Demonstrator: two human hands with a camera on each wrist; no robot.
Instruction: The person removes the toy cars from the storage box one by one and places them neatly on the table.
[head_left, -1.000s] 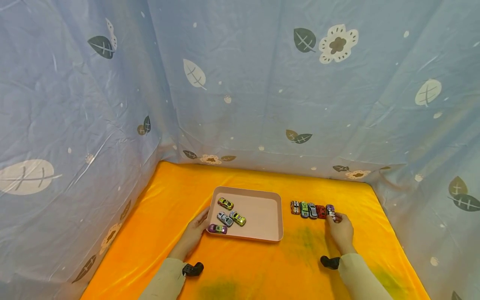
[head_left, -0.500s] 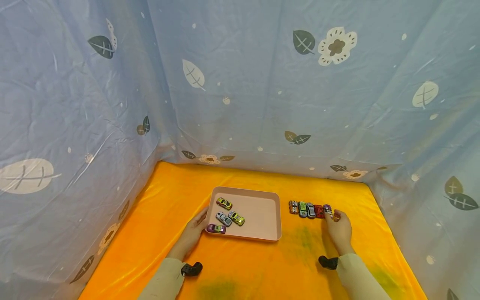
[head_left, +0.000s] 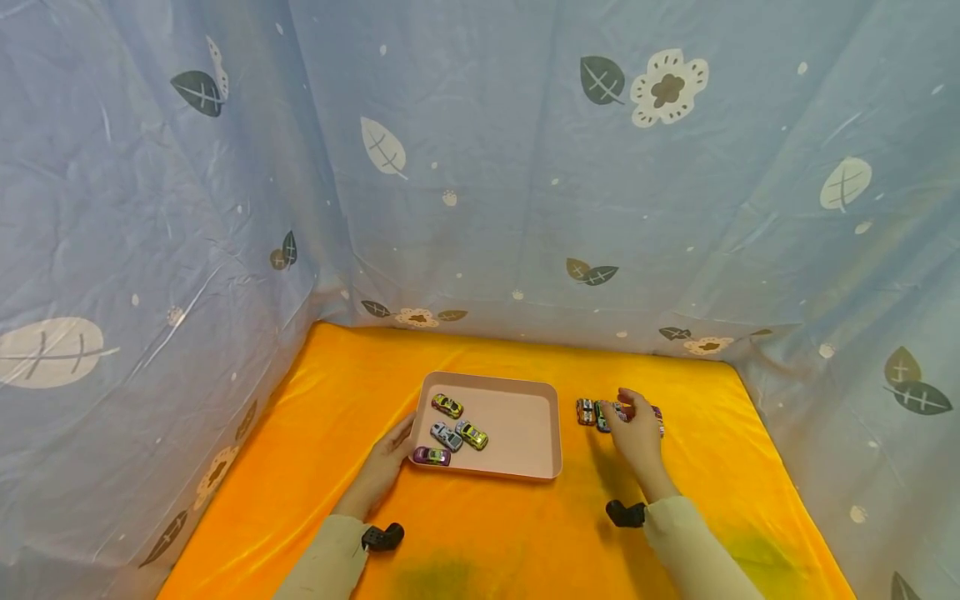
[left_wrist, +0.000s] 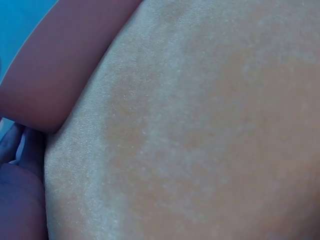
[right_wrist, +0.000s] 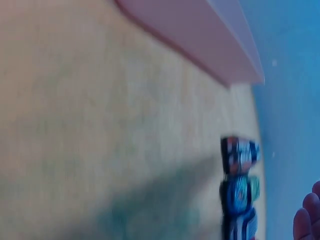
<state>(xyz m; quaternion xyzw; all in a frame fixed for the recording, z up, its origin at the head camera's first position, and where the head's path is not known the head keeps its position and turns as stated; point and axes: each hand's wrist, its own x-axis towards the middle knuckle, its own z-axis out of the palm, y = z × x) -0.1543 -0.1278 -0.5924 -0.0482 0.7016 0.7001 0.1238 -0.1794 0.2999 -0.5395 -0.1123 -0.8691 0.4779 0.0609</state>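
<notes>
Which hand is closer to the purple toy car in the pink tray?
Left. The left hand rests at the pink tray's near-left corner, right beside the purple toy car. The right hand is beyond the tray's other side, over the row of toy cars.

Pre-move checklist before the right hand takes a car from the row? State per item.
1. Right hand over the row of toy cars: ok.
2. Grip on a car: cannot tell, fingers hide the middle cars.
3. Left hand on the pink tray at its left edge: ok.
4. Free space in tray: ok, right half bare.
5. Cars in tray lie apart from that space: ok.
</notes>
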